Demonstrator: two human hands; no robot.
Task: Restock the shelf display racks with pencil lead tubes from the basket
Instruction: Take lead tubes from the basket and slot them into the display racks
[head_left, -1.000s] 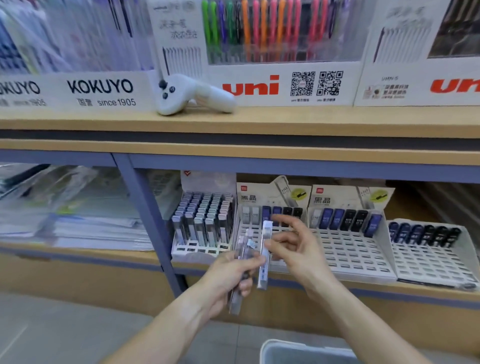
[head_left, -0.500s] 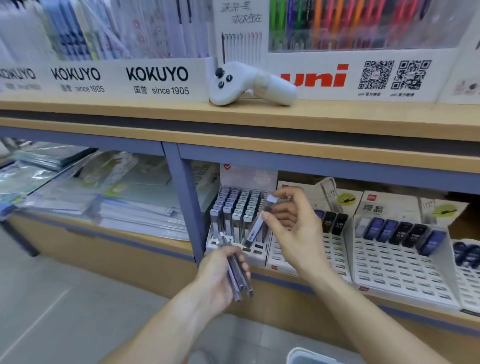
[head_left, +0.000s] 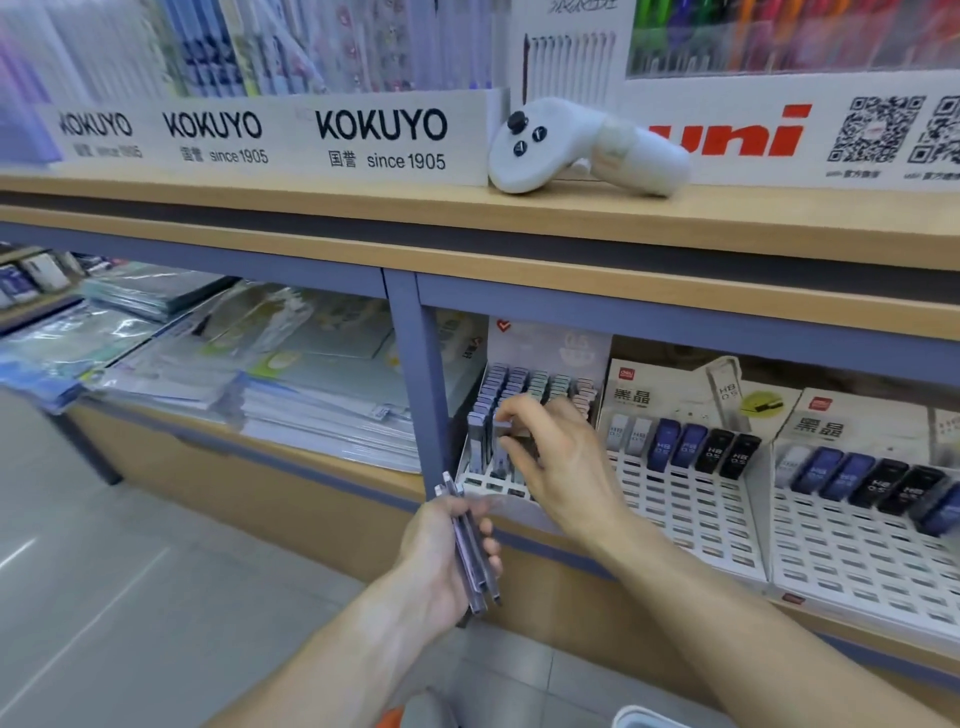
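Note:
My left hand (head_left: 447, 556) grips a small bundle of clear lead tubes (head_left: 470, 545) below the shelf edge. My right hand (head_left: 561, 462) reaches into the leftmost white display rack (head_left: 480, 480), fingers pinching one grey tube (head_left: 501, 441) that stands in a front slot. That rack holds several rows of pastel-capped tubes (head_left: 540, 382). To its right stand two white racks (head_left: 691, 514) (head_left: 852, 551) with a few blue and black tubes in their top rows. A corner of the white basket (head_left: 644, 717) shows at the bottom edge.
A blue shelf post (head_left: 415, 374) stands just left of the rack. Stacked plastic folders (head_left: 249, 364) fill the left bay. A white controller (head_left: 576, 145) lies on the wooden shelf above, in front of pen displays. Grey tiled floor lies below left.
My right hand carried the single tube leftward and down into the leftmost rack. The left hand with its bundle dropped lower. My view swung left, shifting the racks to the right.

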